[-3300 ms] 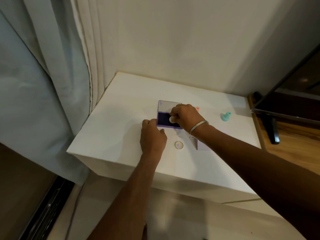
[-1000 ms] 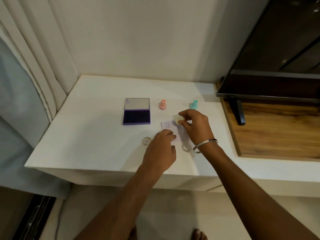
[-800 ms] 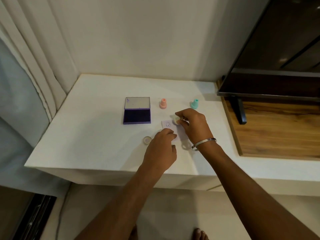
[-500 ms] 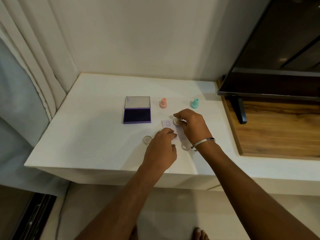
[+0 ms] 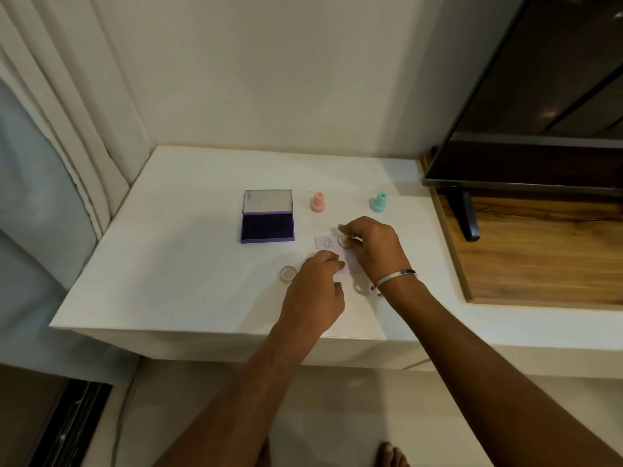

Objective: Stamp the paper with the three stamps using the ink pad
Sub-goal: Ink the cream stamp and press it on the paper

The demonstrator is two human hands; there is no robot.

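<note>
Right hand [image 5: 372, 249] — stamp [image 5: 343, 241] on paper [image 5: 328, 247]

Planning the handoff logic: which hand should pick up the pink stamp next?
Probably right. The right hand already grips a stamp and sits nearest the pink stamp. The left hand rests on the paper, steadying it.

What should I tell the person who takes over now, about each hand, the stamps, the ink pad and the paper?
Left hand presses its fingertips on the paper, holding it flat.
Right hand pinches a white stamp at the paper, beside one smiley print.
Ink pad lies open, left of the paper. Pink stamp and teal stamp stand upright behind it. A round cap lies left of the left hand.
Done: one print. Left: apparently the pink and teal stamps.
</note>
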